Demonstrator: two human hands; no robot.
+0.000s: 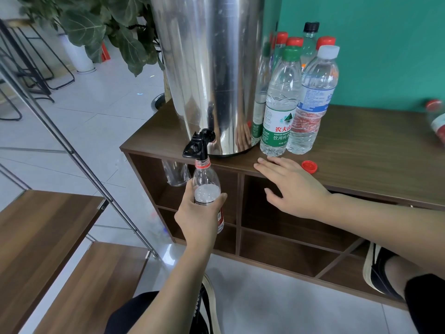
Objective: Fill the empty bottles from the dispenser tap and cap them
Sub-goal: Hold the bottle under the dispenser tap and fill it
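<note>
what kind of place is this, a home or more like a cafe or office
Most likely a cafe or office break corner, not a home kitchen. A large steel dispenser stands on a wooden cubby cabinet, black metal stools stand on the tiled floor, and a potted plant grows beside a teal wall.

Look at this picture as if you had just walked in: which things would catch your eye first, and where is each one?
The tall shiny steel dispenser dominates the back of the wooden cabinet top. At its black tap the left hand holds an uncapped bottle, partly filled, with its mouth under the spout. To the right stands a cluster of capped bottles, and a loose red cap lies beside the flat right hand.
</note>
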